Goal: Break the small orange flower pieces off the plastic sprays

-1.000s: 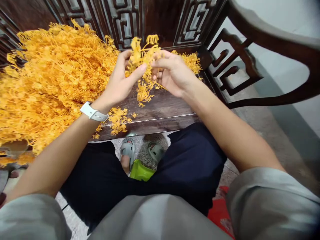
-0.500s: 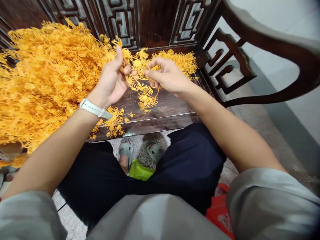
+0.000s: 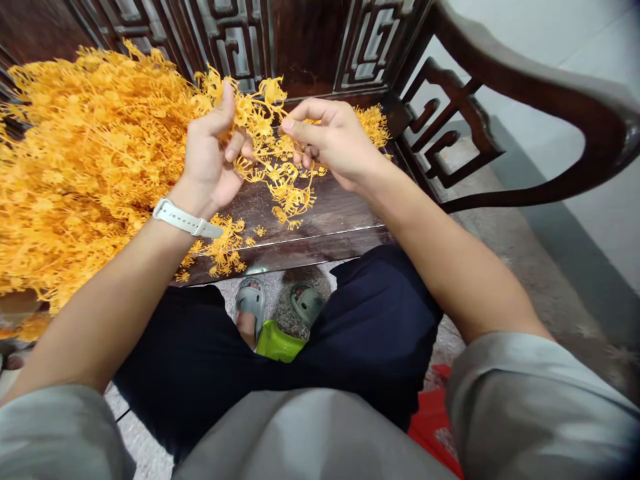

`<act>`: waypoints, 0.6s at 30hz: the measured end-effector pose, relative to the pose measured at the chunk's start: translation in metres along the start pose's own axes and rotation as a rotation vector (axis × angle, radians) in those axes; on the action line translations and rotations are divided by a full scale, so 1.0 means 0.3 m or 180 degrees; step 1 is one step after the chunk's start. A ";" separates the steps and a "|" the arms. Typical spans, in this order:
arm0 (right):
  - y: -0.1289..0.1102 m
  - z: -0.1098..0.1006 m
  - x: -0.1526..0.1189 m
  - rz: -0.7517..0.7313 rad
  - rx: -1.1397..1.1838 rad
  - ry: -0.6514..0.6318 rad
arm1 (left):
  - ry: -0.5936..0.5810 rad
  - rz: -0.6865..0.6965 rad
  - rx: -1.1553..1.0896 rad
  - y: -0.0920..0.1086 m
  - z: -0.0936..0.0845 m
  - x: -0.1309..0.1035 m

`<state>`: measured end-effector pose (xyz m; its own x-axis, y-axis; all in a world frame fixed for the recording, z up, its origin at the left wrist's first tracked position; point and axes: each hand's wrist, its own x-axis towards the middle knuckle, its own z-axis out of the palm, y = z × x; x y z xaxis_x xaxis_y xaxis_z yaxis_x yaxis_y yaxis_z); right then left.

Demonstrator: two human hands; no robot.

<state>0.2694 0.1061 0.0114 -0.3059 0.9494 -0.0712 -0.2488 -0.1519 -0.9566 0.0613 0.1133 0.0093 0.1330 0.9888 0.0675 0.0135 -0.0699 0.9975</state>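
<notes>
A branching yellow sprig [image 3: 287,183] hangs between my two hands above the dark wooden bench seat [image 3: 335,210]. My right hand [image 3: 333,137] pinches its stem between thumb and forefinger. On the other side, my left hand [image 3: 215,150] has its thumb raised and its fingers curled around part of the sprig. A large heap of yellow sprigs [image 3: 95,153] fills the seat to the left. Behind my right hand, more yellow sprigs [image 3: 373,125] lie near the bench's right end.
Small yellow pieces [image 3: 227,247] lie by the seat's front edge. A carved backrest [image 3: 305,47] rises behind and a curved armrest [image 3: 540,193] stands at the right. Below are a green plastic object [image 3: 280,342], slippered feet and a red item [image 3: 435,423].
My left hand has moved a little left, widening the gap between my hands. My right hand has shifted slightly, now covering more of the sprigs behind it.
</notes>
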 end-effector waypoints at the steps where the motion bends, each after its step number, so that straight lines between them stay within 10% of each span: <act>1: 0.005 0.000 0.004 0.0015 0.0053 0.0042 | -0.0028 0.0004 0.0073 0.000 0.005 -0.009; 18: 0.042 -0.007 0.022 -0.0399 -0.0488 0.0106 | -0.0414 0.0472 0.0126 0.041 0.054 -0.112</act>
<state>0.2663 0.1111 -0.0017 -0.2500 0.9672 0.0443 -0.1394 0.0094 -0.9902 0.0731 0.0770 0.0189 0.2633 0.9422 0.2075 0.0228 -0.2211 0.9750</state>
